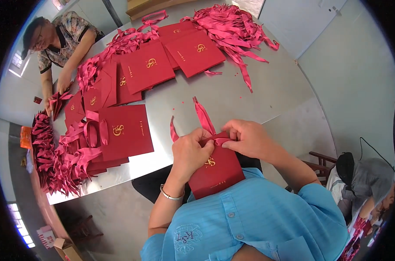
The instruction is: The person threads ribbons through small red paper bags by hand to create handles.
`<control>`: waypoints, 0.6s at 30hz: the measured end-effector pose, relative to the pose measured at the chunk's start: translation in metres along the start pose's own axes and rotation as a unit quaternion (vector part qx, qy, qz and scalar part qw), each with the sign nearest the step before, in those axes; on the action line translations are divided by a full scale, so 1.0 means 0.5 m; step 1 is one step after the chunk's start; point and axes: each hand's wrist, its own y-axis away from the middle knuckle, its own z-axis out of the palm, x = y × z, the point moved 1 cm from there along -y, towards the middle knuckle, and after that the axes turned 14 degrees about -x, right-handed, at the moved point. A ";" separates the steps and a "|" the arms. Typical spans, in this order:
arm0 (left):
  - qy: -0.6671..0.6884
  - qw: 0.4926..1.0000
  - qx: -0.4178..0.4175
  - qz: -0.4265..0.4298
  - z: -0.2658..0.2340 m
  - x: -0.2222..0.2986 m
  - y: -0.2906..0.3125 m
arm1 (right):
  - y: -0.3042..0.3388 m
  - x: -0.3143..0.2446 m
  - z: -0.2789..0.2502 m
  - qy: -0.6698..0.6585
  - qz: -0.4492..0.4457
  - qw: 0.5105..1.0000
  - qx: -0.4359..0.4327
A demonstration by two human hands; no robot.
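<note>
A dark red paper gift bag [217, 176] with gold print leans against my body at the table's near edge. My left hand [189, 152], with a bangle on its wrist, is closed on the bag's top edge, thumb on the front. My right hand [247, 138] pinches a pink-red ribbon [223, 141] at the same edge. From between the hands another length of ribbon [203, 115] stretches onto the table. A shorter ribbon end [173, 130] sticks out beside my left hand. The fingertips partly hide where ribbon and bag meet.
On the metal table [267, 93] lie stacks of red bags [149, 65], a ribbon heap [232, 26] at the back, and ribboned bags [80, 161] at the left. A co-worker [69, 39] handles bags at the far left. Another person [371, 187] sits at the right, near a wooden chair [321, 163].
</note>
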 end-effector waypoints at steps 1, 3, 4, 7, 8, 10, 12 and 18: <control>0.003 1.000 0.002 -0.001 0.000 -0.002 -0.002 | -0.004 -0.005 -0.004 0.045 -0.015 0.999 0.006; 0.002 1.000 -0.001 0.001 -0.003 0.000 -0.006 | -0.013 -0.007 -0.011 0.091 -0.030 0.995 0.014; 0.000 1.000 -0.005 0.003 -0.005 0.001 -0.009 | -0.020 -0.007 -0.013 0.102 -0.075 0.992 0.017; 0.004 1.000 -0.007 0.013 -0.012 -0.004 -0.014 | -0.033 -0.016 -0.020 0.085 -0.113 0.990 -0.005; 0.002 1.000 0.000 0.013 -0.014 -0.008 -0.013 | -0.040 -0.021 -0.021 0.056 -0.108 0.992 -0.030; 0.025 1.000 0.003 0.007 -0.012 -0.017 -0.006 | -0.034 -0.030 -0.020 0.026 -0.107 0.993 -0.049; -0.009 1.000 0.003 0.017 -0.011 -0.021 -0.003 | -0.036 -0.038 -0.025 -0.010 -0.102 0.992 -0.075; -0.007 0.999 -0.022 0.029 -0.005 -0.021 0.006 | -0.032 -0.016 -0.010 -0.035 -0.084 0.991 -0.094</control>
